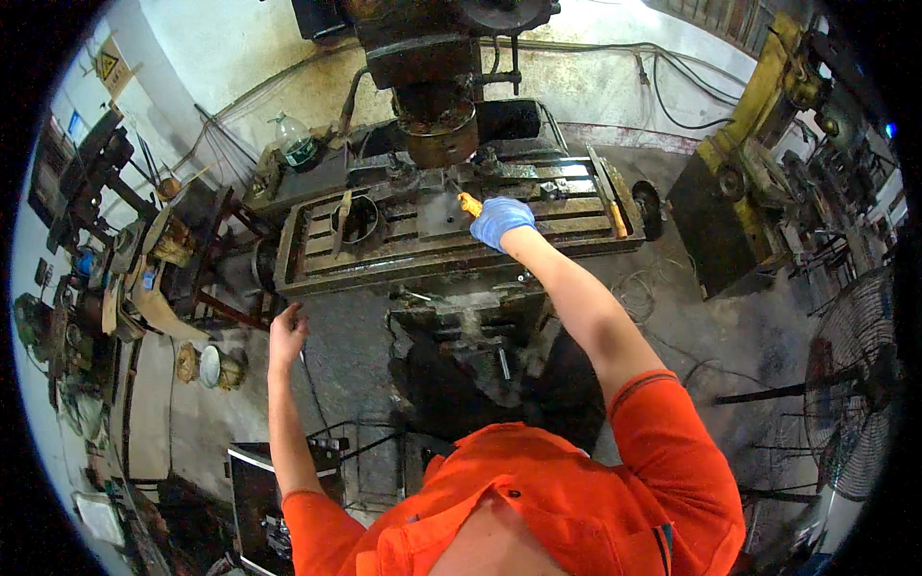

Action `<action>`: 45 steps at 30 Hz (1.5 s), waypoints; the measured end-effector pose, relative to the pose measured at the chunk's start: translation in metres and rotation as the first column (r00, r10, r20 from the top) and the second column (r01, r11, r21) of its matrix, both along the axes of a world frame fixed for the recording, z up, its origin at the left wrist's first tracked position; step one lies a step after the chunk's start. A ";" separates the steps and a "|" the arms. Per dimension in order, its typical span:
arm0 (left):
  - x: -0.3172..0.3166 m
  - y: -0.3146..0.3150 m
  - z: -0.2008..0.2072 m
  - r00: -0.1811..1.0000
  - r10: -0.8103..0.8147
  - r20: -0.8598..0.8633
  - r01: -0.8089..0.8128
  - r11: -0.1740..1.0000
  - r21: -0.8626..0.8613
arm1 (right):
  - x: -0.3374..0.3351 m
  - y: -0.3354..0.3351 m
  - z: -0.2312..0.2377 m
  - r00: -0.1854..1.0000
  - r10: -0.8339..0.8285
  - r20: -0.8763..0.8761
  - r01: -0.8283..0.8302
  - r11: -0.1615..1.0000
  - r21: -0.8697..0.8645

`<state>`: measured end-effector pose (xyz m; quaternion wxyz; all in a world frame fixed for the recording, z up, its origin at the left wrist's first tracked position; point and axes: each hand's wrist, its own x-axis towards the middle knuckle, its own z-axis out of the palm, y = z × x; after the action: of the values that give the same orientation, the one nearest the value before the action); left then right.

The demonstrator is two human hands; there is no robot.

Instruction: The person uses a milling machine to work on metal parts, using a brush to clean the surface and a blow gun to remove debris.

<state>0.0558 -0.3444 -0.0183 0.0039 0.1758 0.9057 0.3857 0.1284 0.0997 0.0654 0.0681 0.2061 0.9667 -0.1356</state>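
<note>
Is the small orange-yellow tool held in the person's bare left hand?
No, the blue-gloved right hand grips the small orange-yellow tool, while the bare left hand is well apart from it.

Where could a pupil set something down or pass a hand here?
The slotted table looks bare near its front edge, between the gloved right hand and the orange-handled tool. Floor shows between the left hand and the machine base. Crowded: under the machine head, where the right hand grips something orange.
</note>
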 end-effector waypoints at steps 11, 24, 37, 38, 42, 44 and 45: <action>0.062 0.095 -0.008 0.777 -0.300 0.554 -0.139 0.776 0.615 | 0.154 -0.058 0.006 0.846 0.529 0.073 -0.499 0.832 -0.242; 0.140 0.013 -0.031 0.825 -0.296 0.481 -0.395 0.306 0.866 | 0.139 -0.155 -0.011 0.646 0.759 0.080 -0.674 0.616 -0.408; 0.322 -0.300 -0.042 0.295 0.945 -0.143 -0.769 0.146 -0.623 | 0.143 -0.118 -0.029 0.776 0.628 -0.053 -0.552 0.636 -0.540; 0.319 -0.299 -0.050 0.299 0.943 -0.147 -0.743 0.133 -0.656 | 0.143 -0.117 -0.036 0.771 0.635 -0.045 -0.563 0.648 -0.513; 0.303 -0.296 -0.071 0.354 0.915 -0.193 -0.621 0.076 -0.780 | 0.141 -0.117 -0.041 0.745 0.663 -0.070 -0.626 0.660 -0.415; 0.297 -0.300 -0.083 0.416 0.889 -0.193 -0.535 0.068 -0.842 | 0.142 -0.121 -0.038 0.769 0.634 -0.087 -0.586 0.643 -0.493; 0.297 -0.300 -0.085 0.440 0.874 -0.205 -0.539 0.075 -0.839 | 0.143 -0.121 -0.038 0.780 0.618 -0.094 -0.565 0.632 -0.531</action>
<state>0.3526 -0.6444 -0.1036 0.0561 -0.3969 0.9092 -0.1128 0.2719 -0.0216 0.0279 0.2098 -0.1433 0.8988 -0.3572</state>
